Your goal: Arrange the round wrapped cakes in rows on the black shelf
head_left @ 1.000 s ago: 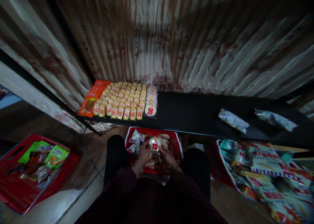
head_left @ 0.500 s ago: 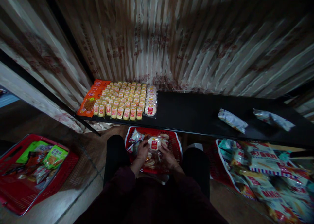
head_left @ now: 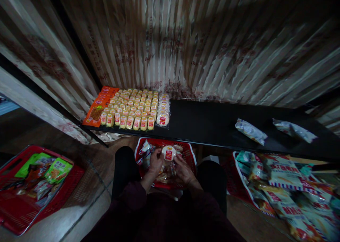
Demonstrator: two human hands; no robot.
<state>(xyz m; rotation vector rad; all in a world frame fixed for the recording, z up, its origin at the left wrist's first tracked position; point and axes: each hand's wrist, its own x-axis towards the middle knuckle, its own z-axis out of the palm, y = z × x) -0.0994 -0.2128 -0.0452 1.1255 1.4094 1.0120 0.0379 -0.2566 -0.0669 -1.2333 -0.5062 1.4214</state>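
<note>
Between my hands, over the middle basket, is a round pale cake (head_left: 168,153) in a clear wrapper with a red label facing up. My right hand (head_left: 184,168) pinches its right edge. At its left edge, the fingers of my left hand (head_left: 156,161) are closed on the wrapper. Beneath both hands the red basket (head_left: 194,157) holds more wrapped snacks, partly hidden by my hands. On the black shelf ahead, a column of similar round cakes (head_left: 163,119) overlaps front to back. Beside it on the left stand rows of small yellow wrapped cakes (head_left: 130,122).
An orange packet (head_left: 92,114) lies at the shelf's left end, and two silvery packets (head_left: 251,131) lie toward its right. A red basket of snacks (head_left: 66,185) stands on the floor to the left. To the right, another basket (head_left: 240,180) is heaped with large bags. A curtain (head_left: 172,40) hangs behind.
The round cake has risen slightly and moved a little to the right in my hands. My left hand's fingers have shifted toward its edge. The things on the shelf are unchanged.
</note>
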